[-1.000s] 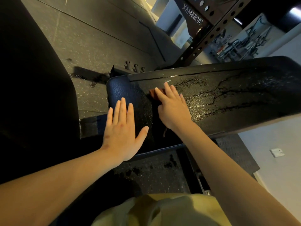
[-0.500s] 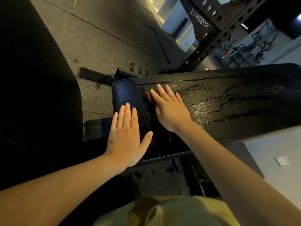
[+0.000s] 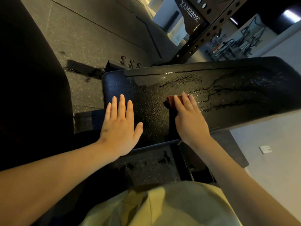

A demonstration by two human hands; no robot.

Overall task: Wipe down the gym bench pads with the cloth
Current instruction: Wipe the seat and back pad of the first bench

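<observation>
While the right hand [image 3: 189, 121] pressed the cloth [image 3: 170, 100] onto the bench pad [image 3: 236, 82], fingers straight over it, the left hand [image 3: 119, 128] lay flat and splayed at the pad's left end, holding nothing. My call was even pressure and overlapping strokes toward the pad's streaked right end.

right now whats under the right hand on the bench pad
A reddish-brown cloth lies under the right hand, pressed onto the wet black textured bench pad. Only one corner shows past the fingers; the rest is covered by the palm.
</observation>
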